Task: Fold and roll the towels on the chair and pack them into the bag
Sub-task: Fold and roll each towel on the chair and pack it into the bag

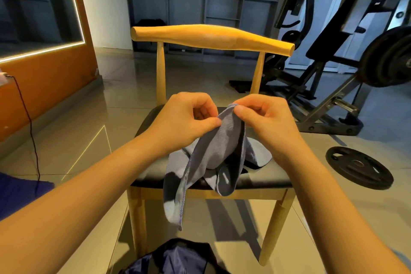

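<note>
Both the left hand (184,118) and right hand (266,118) pinch the top edge of a grey towel (213,151) over the chair (211,38) seat; nothing looks folded or rolled yet. Packing seems wholly ahead; the bag (178,258) waits below the seat's front edge.

Black weight plate (359,168) lies flat on tiled floor (89,129), right side. Gym machine (329,87) behind it, loaded plate (388,56) at far right edge. Grey shelves (189,2) along back, dark items on some. Orange wall (44,82) left, LED-edged mirror (33,6); black cable (29,118) drops to floor.
</note>
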`<state>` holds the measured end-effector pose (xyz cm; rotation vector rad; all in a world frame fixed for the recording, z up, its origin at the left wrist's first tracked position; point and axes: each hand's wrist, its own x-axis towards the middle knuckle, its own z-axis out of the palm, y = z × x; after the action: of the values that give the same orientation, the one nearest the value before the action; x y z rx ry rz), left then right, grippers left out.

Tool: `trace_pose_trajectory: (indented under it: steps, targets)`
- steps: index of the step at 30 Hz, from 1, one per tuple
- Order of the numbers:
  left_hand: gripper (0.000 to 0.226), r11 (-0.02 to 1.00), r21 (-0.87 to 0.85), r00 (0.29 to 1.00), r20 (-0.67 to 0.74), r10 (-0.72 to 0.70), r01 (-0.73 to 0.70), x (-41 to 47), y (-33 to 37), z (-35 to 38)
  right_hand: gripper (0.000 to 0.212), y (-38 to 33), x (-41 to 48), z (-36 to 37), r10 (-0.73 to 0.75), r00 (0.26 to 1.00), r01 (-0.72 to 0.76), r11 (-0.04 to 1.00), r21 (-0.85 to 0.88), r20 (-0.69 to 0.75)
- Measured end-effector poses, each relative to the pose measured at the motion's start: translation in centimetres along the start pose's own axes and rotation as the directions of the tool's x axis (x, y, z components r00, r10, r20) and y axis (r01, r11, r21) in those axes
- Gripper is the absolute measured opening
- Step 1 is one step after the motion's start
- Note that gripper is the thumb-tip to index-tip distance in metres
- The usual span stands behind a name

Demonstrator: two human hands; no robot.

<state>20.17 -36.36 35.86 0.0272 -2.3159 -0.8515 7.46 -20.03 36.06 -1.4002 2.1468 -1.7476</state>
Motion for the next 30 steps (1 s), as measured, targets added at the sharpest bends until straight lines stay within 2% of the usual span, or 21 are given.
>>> trace_pose_trajectory:
  steps: [5,9,13,15,18,20,23,25,28,30]
  targets:
    - [0.016,0.977,0.176,0.958,0.236,-0.164,0.124,-1.0,-1.7,1.0,0.017,2.0,0.2,-1.3,0.242,0.967,-0.219,0.952,0.214,-0.085]
    - [0.021,0.942,0.277,0.887,0.365,-0.284,0.188,-2.1,-3.1,0.4,0.018,3.4,-0.1,-2.3,0.383,0.907,-0.293,0.871,0.394,-0.173]
    - [0.009,0.945,0.234,0.837,0.447,-0.314,0.230,-2.9,-3.2,-0.7,0.014,5.2,-1.2,-3.3,0.587,0.751,-0.302,0.714,0.632,-0.304]
    - [0.007,0.947,0.171,0.850,0.417,-0.321,0.273,-3.1,-2.9,-1.1,0.024,6.4,-2.3,-3.6,0.659,0.675,-0.316,0.663,0.678,-0.331]
    - [0.007,0.941,0.135,0.846,0.413,-0.337,0.309,-3.2,-2.7,-1.7,0.019,7.9,-3.6,-4.1,0.713,0.618,-0.377,0.638,0.672,-0.330]
    - [0.006,0.936,0.120,0.837,0.422,-0.350,0.331,-3.0,-2.6,-2.3,0.020,8.4,-4.4,-4.3,0.705,0.625,-0.424,0.668,0.612,-0.336]
    - [0.010,0.926,0.134,0.840,0.391,-0.377,0.353,-2.1,-2.7,-3.0,0.037,8.2,-5.4,-4.5,0.675,0.662,-0.461,0.710,0.533,-0.326]
    - [0.014,0.931,0.105,0.882,0.299,-0.364,0.349,-1.3,-3.0,-2.5,0.024,7.7,-5.8,-4.4,0.620,0.714,-0.472,0.769,0.431,-0.325]
    - [0.013,0.971,0.048,0.967,0.086,-0.239,0.236,-0.4,-2.9,-0.2,0.015,7.6,-6.5,-4.1,0.526,0.806,-0.446,0.842,0.305,-0.273]
    - [0.008,0.993,0.020,0.993,0.022,-0.117,0.117,0.3,-2.7,1.8,0.017,7.6,-7.0,-3.8,0.466,0.861,-0.421,0.877,0.231,-0.204]
